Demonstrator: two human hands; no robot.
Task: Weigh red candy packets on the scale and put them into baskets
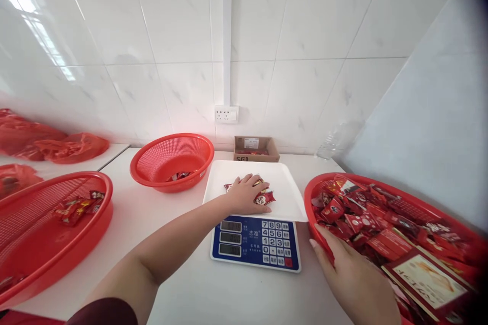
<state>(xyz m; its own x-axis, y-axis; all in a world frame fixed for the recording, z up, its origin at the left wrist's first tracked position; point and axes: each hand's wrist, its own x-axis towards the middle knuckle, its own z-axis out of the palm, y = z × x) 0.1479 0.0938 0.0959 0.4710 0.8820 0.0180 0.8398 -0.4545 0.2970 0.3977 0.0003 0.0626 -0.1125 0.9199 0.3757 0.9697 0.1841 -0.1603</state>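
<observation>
My left hand [247,197] reaches palm down over a few small red snack packets [266,197], its fingers and thumb curved around them. They lie on the white tray [290,198] of a blue digital scale [251,264], and my palm hides part of them. At the right, my right hand [351,274] grips the near left rim of a red plastic basket [310,193], thumb outside and fingers over the edge. Many red wrapped snacks [358,221] fill this basket, with a dark red and cream packet [429,279] at its front.
A red basket [143,177] with a few packets stands behind and left of the scale. Another red basket [102,198] is at the left edge. A small cardboard box [238,148] sits by the wall. Red plastic bags [72,147] lie far left, and clear plastic [335,139] back right.
</observation>
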